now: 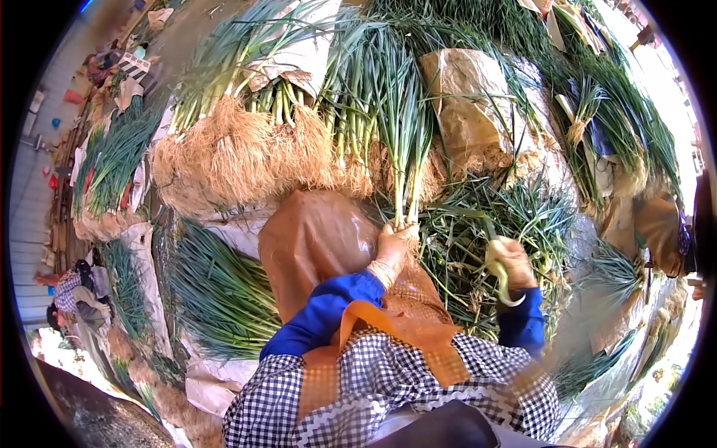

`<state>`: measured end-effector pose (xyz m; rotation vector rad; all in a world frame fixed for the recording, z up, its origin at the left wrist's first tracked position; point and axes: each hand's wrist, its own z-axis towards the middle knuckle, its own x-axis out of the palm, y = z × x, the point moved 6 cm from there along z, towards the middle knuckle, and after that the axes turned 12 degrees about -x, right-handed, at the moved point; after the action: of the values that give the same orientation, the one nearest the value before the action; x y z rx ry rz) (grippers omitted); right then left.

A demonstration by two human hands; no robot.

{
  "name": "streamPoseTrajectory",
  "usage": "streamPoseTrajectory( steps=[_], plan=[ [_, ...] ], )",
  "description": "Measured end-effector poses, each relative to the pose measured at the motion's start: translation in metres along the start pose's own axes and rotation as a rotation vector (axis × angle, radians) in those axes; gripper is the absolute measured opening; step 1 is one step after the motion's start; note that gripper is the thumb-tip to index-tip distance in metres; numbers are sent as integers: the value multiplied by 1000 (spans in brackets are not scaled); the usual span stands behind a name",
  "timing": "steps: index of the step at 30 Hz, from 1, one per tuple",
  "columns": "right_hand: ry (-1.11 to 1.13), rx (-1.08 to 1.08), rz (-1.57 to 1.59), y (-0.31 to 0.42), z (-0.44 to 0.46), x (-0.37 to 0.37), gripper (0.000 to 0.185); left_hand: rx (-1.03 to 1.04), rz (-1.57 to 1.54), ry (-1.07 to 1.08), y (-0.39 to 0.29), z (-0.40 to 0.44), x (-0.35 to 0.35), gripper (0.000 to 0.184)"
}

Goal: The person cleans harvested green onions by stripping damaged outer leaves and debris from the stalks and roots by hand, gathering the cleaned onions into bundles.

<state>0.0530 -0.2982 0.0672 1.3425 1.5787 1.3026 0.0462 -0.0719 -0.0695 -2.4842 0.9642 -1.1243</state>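
My left hand (396,250) is wrapped round the lower ends of a few green onions (403,164), whose long leaves point away from me. Off to the right, my right hand (511,265) is closed on a knife (489,228); the blade sticks out above the fist and a pale curved end (506,291) hangs below it. The knife stays apart from the onions. Beneath and between both hands lies a heap of loose green leaves and trimmings (463,276). A brown apron (314,231) covers my knees, just left of my left hand.
Bundles of green onions with bushy tan roots (231,149) lie in a row ahead. A brown paper sheet (467,97) covers part of the row. More green onions (216,284) lie at my left. Another person (78,287) is at the far left; a brown-clad person (661,231) is at right.
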Motion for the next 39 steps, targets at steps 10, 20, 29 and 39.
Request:
streamPoseTrajectory(
  steps=[10,20,29,39],
  plan=[
    [132,76,-186,-89,117,50,35,-207,-41,182,-1,-12,14,17],
    [-280,-171,114,-99,122,59,22,-302,-202,259,-7,-5,20,12],
    [21,-421,-648,-99,161,71,34,-483,67,157,-30,-29,21,13],
    [-49,-125,-1032,-109,290,74,47,-38,-54,822,-265,-185,143,43]
  ],
)
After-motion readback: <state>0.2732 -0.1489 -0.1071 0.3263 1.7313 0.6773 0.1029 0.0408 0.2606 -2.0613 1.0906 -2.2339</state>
